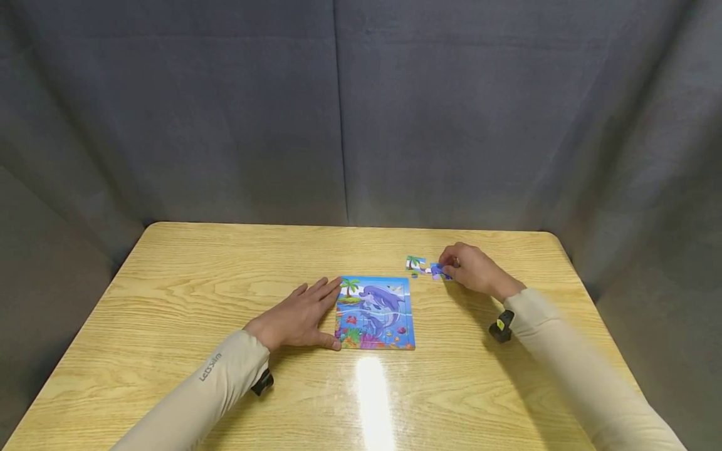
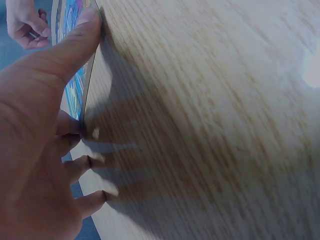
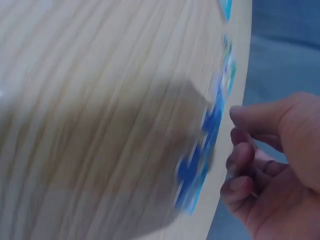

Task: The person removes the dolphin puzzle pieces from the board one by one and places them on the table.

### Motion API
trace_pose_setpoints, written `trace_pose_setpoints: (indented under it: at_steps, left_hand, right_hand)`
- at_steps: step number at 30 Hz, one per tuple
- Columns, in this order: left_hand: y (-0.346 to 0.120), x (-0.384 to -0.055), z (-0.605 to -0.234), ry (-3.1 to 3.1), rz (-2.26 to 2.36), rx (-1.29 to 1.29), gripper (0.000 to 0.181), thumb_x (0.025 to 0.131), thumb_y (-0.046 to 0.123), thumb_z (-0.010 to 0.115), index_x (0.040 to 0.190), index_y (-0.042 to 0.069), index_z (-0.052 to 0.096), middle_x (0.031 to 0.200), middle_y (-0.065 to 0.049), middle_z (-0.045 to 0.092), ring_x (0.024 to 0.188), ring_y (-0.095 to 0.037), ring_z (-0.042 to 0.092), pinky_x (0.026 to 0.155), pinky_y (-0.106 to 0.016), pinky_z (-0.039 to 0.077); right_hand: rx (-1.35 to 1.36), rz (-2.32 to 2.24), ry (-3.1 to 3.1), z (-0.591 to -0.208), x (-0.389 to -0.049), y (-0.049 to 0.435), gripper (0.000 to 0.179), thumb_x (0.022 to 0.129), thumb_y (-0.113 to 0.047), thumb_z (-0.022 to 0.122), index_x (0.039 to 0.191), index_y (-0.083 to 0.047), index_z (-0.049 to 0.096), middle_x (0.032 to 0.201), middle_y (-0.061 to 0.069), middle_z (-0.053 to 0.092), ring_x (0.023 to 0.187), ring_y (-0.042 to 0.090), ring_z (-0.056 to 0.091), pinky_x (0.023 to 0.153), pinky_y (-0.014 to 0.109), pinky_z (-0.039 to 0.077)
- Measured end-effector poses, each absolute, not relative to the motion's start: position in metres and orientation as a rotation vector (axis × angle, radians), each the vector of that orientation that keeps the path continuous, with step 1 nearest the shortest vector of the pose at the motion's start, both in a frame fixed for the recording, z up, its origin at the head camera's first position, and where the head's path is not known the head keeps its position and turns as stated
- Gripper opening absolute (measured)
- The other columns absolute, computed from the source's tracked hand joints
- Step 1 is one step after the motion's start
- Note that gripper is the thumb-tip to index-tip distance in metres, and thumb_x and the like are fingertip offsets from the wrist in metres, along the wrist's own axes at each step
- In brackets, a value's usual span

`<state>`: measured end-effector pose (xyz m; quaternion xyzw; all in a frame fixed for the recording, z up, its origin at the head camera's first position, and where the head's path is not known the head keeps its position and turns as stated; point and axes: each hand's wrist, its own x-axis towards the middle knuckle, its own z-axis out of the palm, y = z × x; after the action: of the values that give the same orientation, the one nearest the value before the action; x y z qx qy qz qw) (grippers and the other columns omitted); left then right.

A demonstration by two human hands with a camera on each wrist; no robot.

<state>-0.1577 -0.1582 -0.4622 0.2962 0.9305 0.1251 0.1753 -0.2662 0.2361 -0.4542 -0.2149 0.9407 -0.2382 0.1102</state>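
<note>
1. Key relation: the loose puzzle pieces (image 1: pixel 437 272) lie on the table (image 1: pixel 451 388), just beyond the far right corner of the dolphin puzzle (image 1: pixel 375 313) and apart from it. The right hand (image 1: pixel 476 269) is at the right end of this group, so the fingers have the pieces to their left and below.
2. Axis: the pieces form a short row, running chiefly left to right. The dolphin puzzle is nearly square, with no marked long axis.
3. Nearer hand: the right, for the loose pieces. The left hand (image 1: pixel 299 318) is at the left edge of the dolphin puzzle.
4. Fingers, left: spread, the thumb at the near left corner and the fingertips along the far part of that edge.
5. Fingers, right: bent, thumb close to the forefinger. I cannot tell whether they pinch a piece; the right wrist view is blurred.
6. Count: one table; one dolphin puzzle; two hands; two dark wrist devices (image 1: pixel 501 326); at least two loose pieces, including one palm-tree piece (image 1: pixel 414 263). The exact number cannot be certified.
</note>
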Motion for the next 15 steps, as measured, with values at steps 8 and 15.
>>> trace_pose_setpoints:
  at_steps: [8,15]
  left_hand:
    - [-0.158,-0.158,-0.463,2.642,0.353,0.843,0.112,0.093,0.066,0.072,0.169,0.002,0.023,0.182,-0.011,0.012,0.168,-0.040,0.015,0.131,-0.068,0.022]
    - [-0.157,-0.158,-0.462,2.639,0.358,0.837,0.111,0.093,0.066,0.072,0.169,0.001,0.024,0.182,-0.011,0.011,0.168,-0.040,0.015,0.131,-0.068,0.022]
  right_hand:
    - [-0.809,-0.691,2.686,-0.446,-0.249,0.192,0.014,0.104,-0.006,0.068,0.114,-0.005,0.078,0.108,0.010,0.071,0.096,0.020,0.066,0.084,0.039,0.056]
    - [-0.918,-0.646,2.595,-0.445,-0.236,0.164,0.017,0.105,-0.010,0.068,0.118,-0.005,0.078,0.110,0.008,0.071,0.093,0.016,0.065,0.083,0.035,0.058]
